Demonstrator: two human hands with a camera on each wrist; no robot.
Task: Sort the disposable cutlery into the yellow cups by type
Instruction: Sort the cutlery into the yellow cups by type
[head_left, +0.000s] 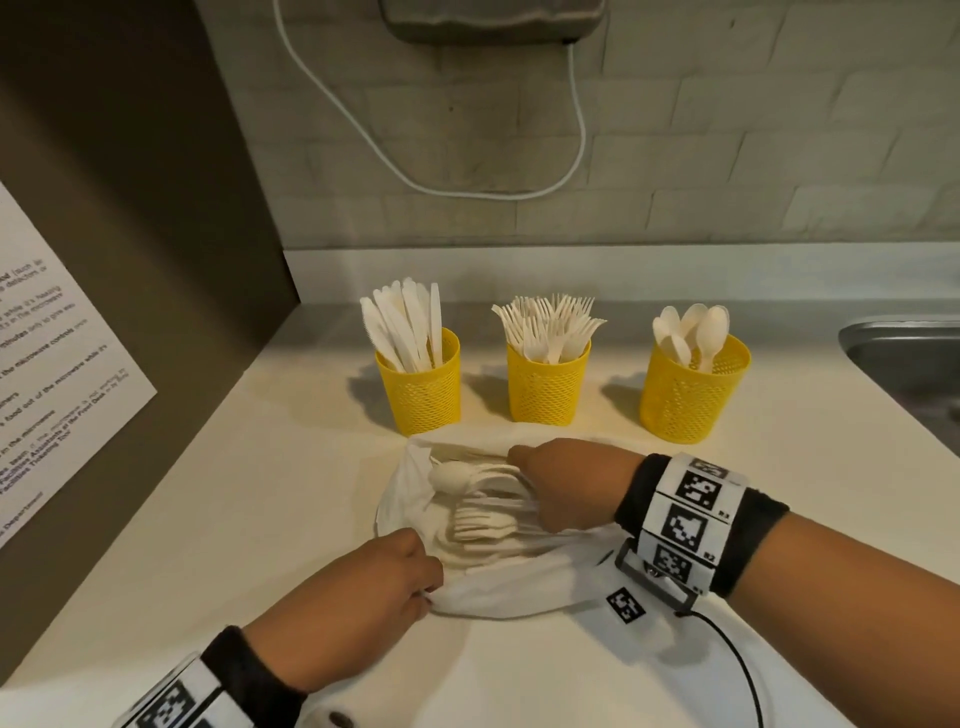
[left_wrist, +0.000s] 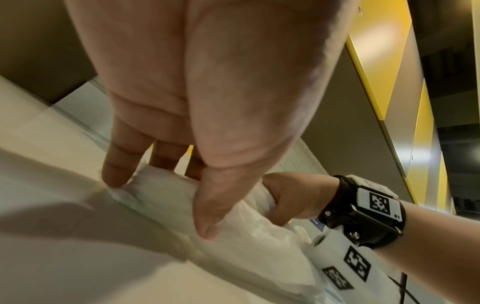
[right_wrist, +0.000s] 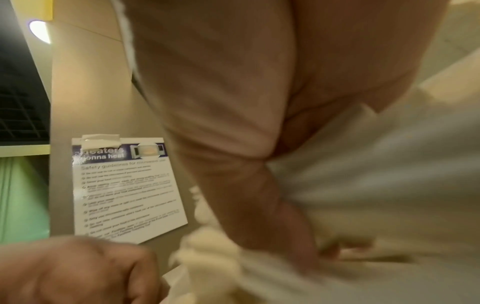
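Observation:
Three yellow mesh cups stand in a row: the left cup (head_left: 421, 395) holds knives, the middle cup (head_left: 548, 389) forks, the right cup (head_left: 691, 400) spoons. In front of them lies a white plastic bag (head_left: 519, 587) with a pile of pale forks and spoons (head_left: 483, 519) inside its open mouth. My left hand (head_left: 426, 571) pinches the bag's near edge (left_wrist: 233, 246) between thumb and fingers. My right hand (head_left: 524, 493) reaches into the bag with its fingers curled round the cutlery handles (right_wrist: 389, 185); the fingertips are hidden.
A steel sink (head_left: 909, 364) is set into the counter at the right. A brown side wall with a printed notice (head_left: 52, 364) closes off the left. A white cable (head_left: 571, 156) hangs on the tiled back wall.

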